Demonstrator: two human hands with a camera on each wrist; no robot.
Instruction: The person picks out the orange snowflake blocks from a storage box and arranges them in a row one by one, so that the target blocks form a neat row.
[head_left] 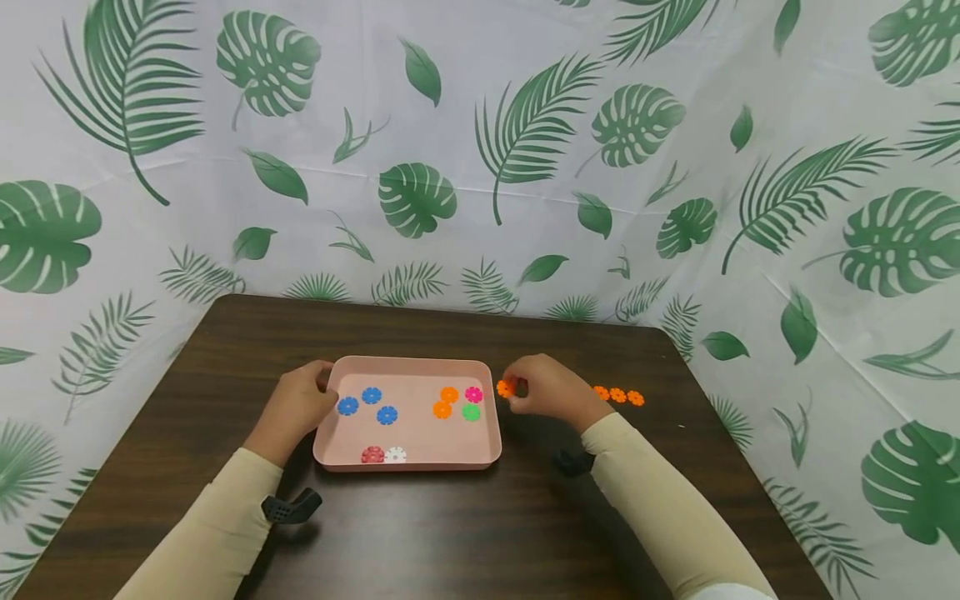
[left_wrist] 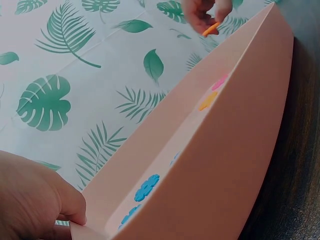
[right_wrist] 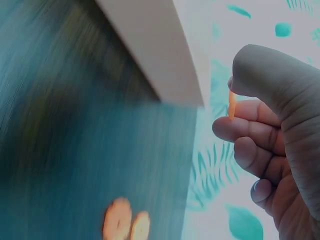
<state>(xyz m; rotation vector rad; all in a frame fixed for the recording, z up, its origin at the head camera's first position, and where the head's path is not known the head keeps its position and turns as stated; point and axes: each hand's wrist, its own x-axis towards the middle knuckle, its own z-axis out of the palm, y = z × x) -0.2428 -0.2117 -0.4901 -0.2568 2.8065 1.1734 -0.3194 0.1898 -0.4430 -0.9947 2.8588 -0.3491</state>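
Note:
A pink tray lies on the table, and my left hand grips its left rim. In the left wrist view, the thumb and fingers of the left hand pinch the tray's edge. My right hand pinches an orange notched plastic disc just outside the tray's right rim. In the right wrist view this orange disc appears edge-on between thumb and index finger. Inside the tray are three blue discs, two orange discs, a pink disc, a green disc, a red disc and a white disc.
Three orange discs show in a row on the dark wooden table, right of the right hand, which partly covers the nearest. Leaf-printed cloth hangs behind the table and along its right side.

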